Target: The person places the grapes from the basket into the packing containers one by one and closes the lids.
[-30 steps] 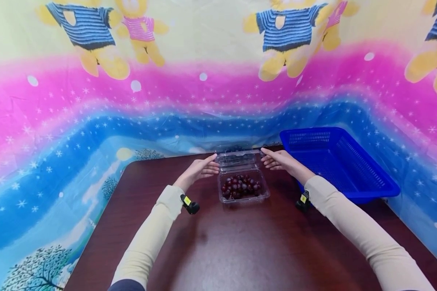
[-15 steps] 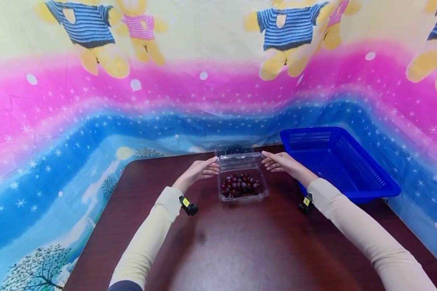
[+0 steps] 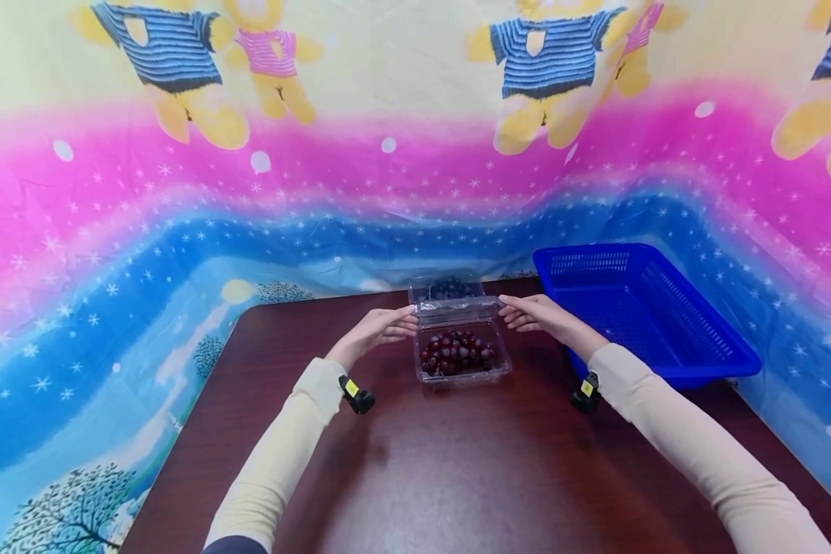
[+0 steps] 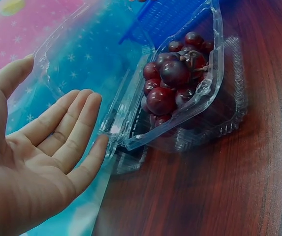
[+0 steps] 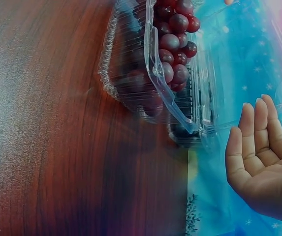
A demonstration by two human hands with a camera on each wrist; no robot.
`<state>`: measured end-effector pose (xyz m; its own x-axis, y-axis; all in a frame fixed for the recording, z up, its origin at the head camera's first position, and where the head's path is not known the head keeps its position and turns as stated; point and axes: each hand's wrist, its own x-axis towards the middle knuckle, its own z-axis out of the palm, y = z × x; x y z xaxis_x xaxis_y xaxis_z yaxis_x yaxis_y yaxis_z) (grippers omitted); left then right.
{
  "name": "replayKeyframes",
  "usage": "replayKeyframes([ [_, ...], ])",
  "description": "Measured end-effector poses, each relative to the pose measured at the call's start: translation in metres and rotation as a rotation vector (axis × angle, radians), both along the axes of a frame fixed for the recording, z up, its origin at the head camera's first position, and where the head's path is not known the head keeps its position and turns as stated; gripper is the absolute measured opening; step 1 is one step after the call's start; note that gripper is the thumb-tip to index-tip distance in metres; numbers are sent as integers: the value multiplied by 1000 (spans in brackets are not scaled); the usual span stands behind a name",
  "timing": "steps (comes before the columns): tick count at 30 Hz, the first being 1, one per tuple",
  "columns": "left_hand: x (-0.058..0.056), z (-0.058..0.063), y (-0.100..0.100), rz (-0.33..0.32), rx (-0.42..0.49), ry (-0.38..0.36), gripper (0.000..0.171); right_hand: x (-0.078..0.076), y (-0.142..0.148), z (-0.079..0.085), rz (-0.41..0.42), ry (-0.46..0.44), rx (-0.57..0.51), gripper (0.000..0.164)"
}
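Observation:
A clear plastic clamshell box (image 3: 463, 377) stands on the table with its hinged lid (image 3: 457, 310) raised. Dark red grapes (image 3: 455, 354) lie in its base, some on a stem in the left wrist view. My left hand (image 3: 375, 329) is at the lid's left side, thumb tip by the edge and other fingers extended. At the lid's right side is my right hand (image 3: 543, 319), thumb near the corner. In the right wrist view its fingers (image 5: 249, 142) are slightly bent and apart from the box; the thumb is out of sight.
Behind the lid sits a second clear box (image 3: 415, 292) of small dark round fruit. To the right stands a blue perforated basket (image 3: 699, 308). The brown table (image 3: 450, 469) meets a printed cloth backdrop (image 3: 360, 177) at the back.
The lid's free edge has come lower in the head view, with both hands moving slightly along with it. More of the second box shows behind it. The grapes and basket have stayed put.

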<state>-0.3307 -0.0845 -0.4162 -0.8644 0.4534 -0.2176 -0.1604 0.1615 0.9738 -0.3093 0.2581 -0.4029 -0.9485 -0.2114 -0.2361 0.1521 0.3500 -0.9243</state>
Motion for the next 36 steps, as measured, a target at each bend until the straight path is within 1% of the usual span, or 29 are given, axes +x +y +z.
replayKeyframes([
  [8,2,-3,-1,0,7,-9,59,5,0,-1,20,-1,-6,67],
  [13,4,-5,-2,-30,0,8,54,8,1,-2,35,-9,-5,66],
  [18,7,-6,-3,-55,-7,19,48,9,4,-7,57,-14,-11,64],
  [25,10,-8,-4,-72,-4,16,46,10,7,-12,89,-9,-7,61],
  [28,11,-9,-5,-85,3,13,46,11,7,-14,94,-12,-16,59],
  [32,13,-10,-6,-111,-11,31,46,12,7,-15,102,-13,-24,56],
  [36,14,-11,-7,-128,-10,29,46,15,7,-15,118,-10,-22,56],
])
